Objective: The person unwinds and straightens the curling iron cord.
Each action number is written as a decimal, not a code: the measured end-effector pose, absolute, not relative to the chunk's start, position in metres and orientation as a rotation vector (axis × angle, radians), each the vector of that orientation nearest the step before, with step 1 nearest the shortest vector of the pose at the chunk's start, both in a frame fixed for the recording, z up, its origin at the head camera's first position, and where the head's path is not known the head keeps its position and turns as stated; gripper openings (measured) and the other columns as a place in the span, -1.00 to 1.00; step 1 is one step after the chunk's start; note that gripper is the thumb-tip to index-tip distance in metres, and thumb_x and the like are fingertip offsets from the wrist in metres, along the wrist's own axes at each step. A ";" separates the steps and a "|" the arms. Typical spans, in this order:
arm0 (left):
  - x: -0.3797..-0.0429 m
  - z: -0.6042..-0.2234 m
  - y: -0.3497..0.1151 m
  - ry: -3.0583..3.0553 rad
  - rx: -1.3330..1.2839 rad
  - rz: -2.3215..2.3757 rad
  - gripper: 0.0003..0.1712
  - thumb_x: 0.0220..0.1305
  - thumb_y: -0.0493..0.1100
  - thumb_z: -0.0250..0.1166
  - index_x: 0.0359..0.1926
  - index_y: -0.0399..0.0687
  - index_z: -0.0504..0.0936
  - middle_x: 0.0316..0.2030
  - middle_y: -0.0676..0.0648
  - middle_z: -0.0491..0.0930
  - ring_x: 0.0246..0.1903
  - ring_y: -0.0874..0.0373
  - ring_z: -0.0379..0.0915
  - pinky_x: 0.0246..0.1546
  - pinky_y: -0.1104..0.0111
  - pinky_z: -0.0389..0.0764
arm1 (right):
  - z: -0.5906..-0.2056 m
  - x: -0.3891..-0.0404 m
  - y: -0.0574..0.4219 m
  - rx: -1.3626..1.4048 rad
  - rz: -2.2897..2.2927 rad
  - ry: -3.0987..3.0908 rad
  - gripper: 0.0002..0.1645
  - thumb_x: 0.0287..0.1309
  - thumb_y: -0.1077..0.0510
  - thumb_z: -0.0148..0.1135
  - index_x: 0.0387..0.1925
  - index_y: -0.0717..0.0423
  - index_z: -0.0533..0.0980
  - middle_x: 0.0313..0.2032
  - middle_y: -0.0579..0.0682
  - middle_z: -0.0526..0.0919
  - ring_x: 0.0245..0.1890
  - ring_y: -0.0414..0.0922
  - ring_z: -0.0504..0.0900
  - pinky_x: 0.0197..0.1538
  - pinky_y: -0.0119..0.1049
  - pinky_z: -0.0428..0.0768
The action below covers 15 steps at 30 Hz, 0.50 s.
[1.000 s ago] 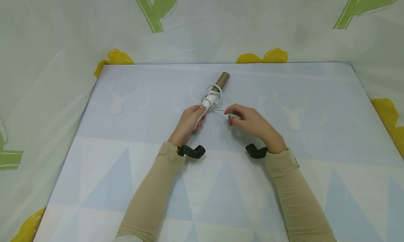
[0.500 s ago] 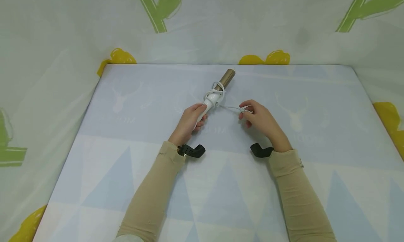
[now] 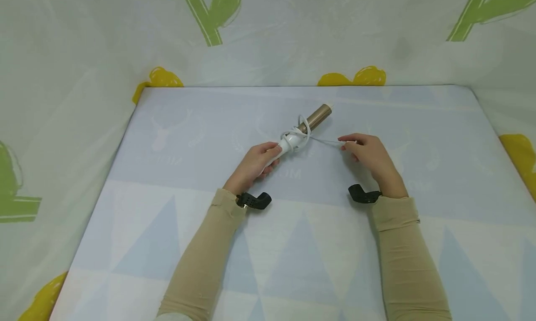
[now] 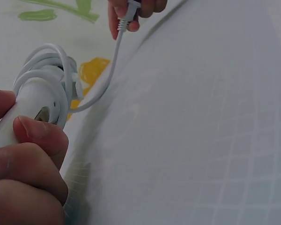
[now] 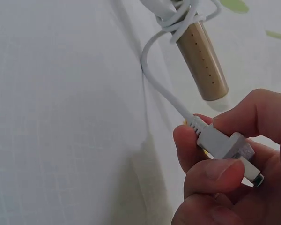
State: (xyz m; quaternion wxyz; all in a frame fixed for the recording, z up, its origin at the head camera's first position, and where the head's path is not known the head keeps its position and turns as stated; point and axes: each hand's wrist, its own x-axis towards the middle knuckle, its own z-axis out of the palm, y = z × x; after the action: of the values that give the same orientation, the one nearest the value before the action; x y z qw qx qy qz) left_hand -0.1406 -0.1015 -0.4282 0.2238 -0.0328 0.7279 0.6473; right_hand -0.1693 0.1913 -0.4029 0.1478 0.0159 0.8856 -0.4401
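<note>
My left hand (image 3: 254, 165) grips the white handle of a curling iron (image 3: 317, 118), which has a gold barrel pointing up and to the right. Loops of white cord (image 4: 47, 75) are wound round the iron where handle and barrel meet. To the right, my right hand (image 3: 371, 154) pinches the white plug (image 5: 219, 142) at the cord's end between thumb and fingers. A single length of cord runs from the loops to the plug, nearly straight in the head view and curved in the wrist views. Small dark holes line the barrel in the right wrist view.
Both hands are above a table (image 3: 310, 246) covered by a pale cloth with blue triangles and faint deer heads. Behind it hangs a white curtain (image 3: 276, 37) with green and yellow prints. A black wrist camera (image 3: 255, 200) sits on each wrist.
My right hand has moved right with the plug, and the free cord between it and the loops has grown longer. The curling iron has tilted further to the right in my left hand.
</note>
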 end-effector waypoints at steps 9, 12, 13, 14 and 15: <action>-0.140 -0.431 -0.103 1.992 -0.035 1.761 -0.58 0.24 0.15 0.15 0.07 0.15 0.50 -0.46 -0.03 0.49 -0.70 0.26 0.20 -0.76 0.50 0.19 | -0.409 -0.173 0.199 0.201 -1.448 2.585 -0.55 0.23 -0.06 0.06 0.09 0.04 0.46 -0.28 -0.03 0.61 -0.47 -0.19 0.41 -0.38 -0.41 0.37; -0.141 -0.432 -0.105 1.995 0.001 1.728 -0.55 0.22 0.17 0.17 0.08 0.16 0.50 -0.47 -0.02 0.50 -0.69 0.27 0.22 -0.75 0.49 0.20 | -0.412 -0.173 0.201 0.255 -1.496 2.599 -0.53 0.23 -0.08 0.07 0.11 0.02 0.45 -0.20 -0.03 0.62 -0.43 -0.19 0.44 -0.34 -0.44 0.42; -0.141 -0.431 -0.106 2.003 0.013 1.710 -0.54 0.21 0.18 0.17 0.09 0.17 0.49 -0.47 -0.01 0.51 -0.69 0.27 0.23 -0.75 0.49 0.21 | -0.412 -0.174 0.202 0.267 -1.510 2.604 -0.52 0.23 -0.08 0.07 0.12 0.01 0.44 -0.19 -0.02 0.62 -0.41 -0.19 0.45 -0.34 -0.45 0.43; -0.141 -0.431 -0.107 2.009 0.025 1.694 -0.52 0.20 0.19 0.17 0.10 0.18 0.49 -0.48 -0.01 0.50 -0.68 0.27 0.23 -0.75 0.49 0.21 | -0.413 -0.174 0.203 0.272 -1.528 2.608 -0.52 0.23 -0.08 0.07 0.13 0.01 0.44 -0.19 -0.02 0.63 -0.40 -0.20 0.47 -0.34 -0.45 0.44; -0.140 -0.431 -0.108 2.020 0.033 1.678 -0.52 0.20 0.20 0.17 0.11 0.19 0.49 -0.48 -0.01 0.50 -0.69 0.27 0.23 -0.75 0.48 0.21 | -0.413 -0.175 0.203 0.278 -1.542 2.611 -0.52 0.23 -0.08 0.08 0.13 0.01 0.44 -0.20 -0.02 0.62 -0.40 -0.20 0.48 -0.34 -0.46 0.45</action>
State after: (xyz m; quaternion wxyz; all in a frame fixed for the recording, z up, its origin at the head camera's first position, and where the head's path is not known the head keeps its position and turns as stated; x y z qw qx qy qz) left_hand -0.1402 -0.1081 -0.4310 0.2549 0.0120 0.7438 0.6177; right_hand -0.1748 0.2033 -0.4130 0.0482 0.0913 0.8564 -0.5059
